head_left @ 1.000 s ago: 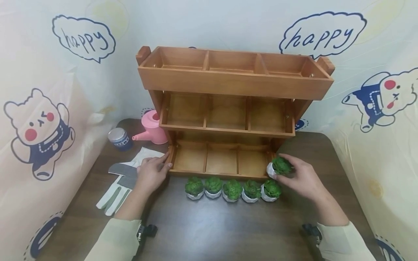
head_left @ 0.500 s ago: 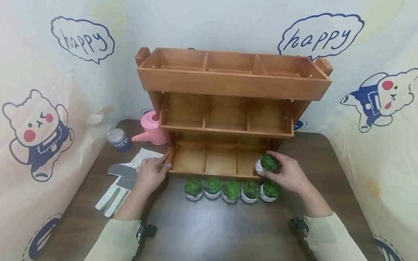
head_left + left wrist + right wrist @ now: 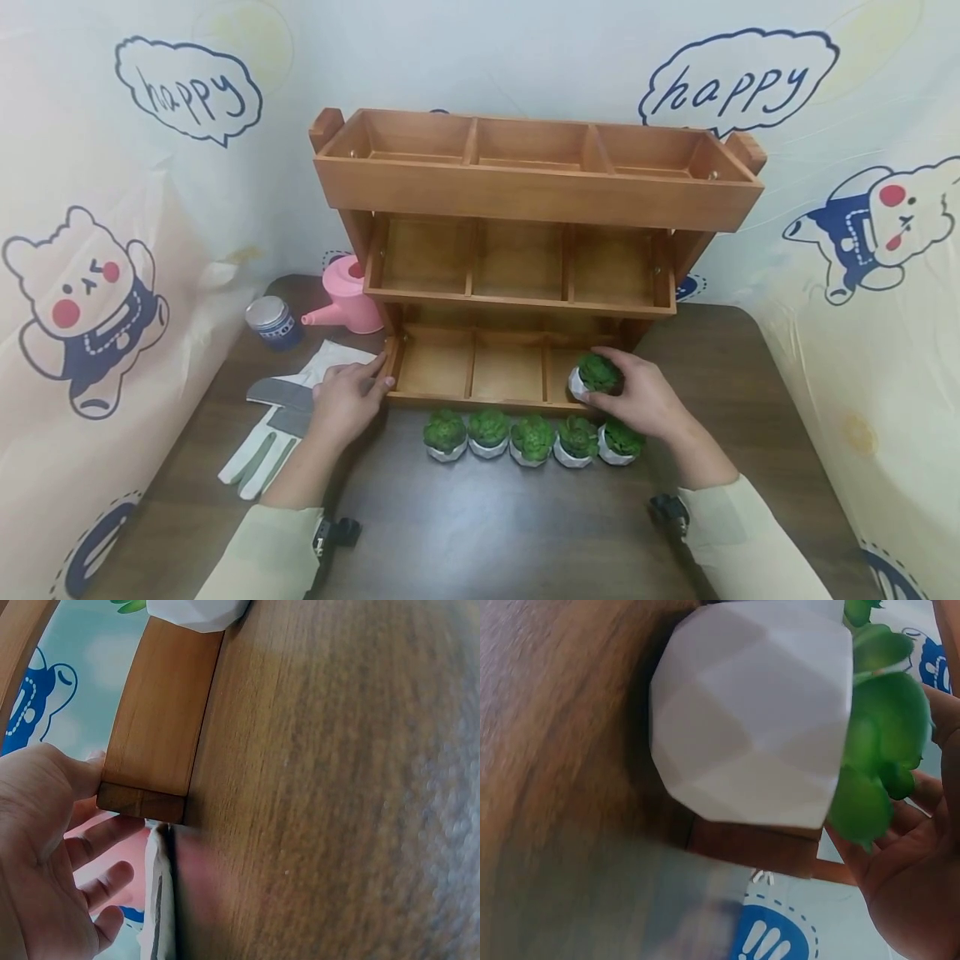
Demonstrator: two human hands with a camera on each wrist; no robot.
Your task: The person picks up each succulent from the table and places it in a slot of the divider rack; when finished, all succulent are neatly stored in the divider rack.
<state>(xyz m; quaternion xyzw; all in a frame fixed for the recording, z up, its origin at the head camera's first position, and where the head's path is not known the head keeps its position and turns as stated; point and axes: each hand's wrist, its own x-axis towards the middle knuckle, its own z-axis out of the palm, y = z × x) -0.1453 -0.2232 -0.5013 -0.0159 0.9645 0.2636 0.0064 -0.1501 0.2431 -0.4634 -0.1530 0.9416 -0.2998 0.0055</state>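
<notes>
My right hand (image 3: 645, 392) grips a small potted succulent (image 3: 598, 373) with a white faceted pot, at the right compartment of the wooden planter shelf's bottom tier (image 3: 510, 405). Whether the pot touches the compartment floor cannot be seen. My left hand (image 3: 348, 400) holds the left front corner of that tier between thumb and index finger, the other fingers loosely spread in the left wrist view. Several similar succulents (image 3: 533, 437) stand in a row on the table just before the shelf. The rightmost white pot (image 3: 754, 712) blocks much of the right wrist view.
The shelf has a middle tier (image 3: 517, 258) and an overhanging top tier (image 3: 536, 187), each split into three compartments. To the left lie grey-and-white gloves (image 3: 288, 408), with a pink watering can (image 3: 352, 296) and a blue-and-white jar (image 3: 274, 322) behind them on the brown table (image 3: 480, 525).
My right hand has carried the succulent leftward, from the shelf's right end to the right bottom compartment. The left hand has stayed at the corner.
</notes>
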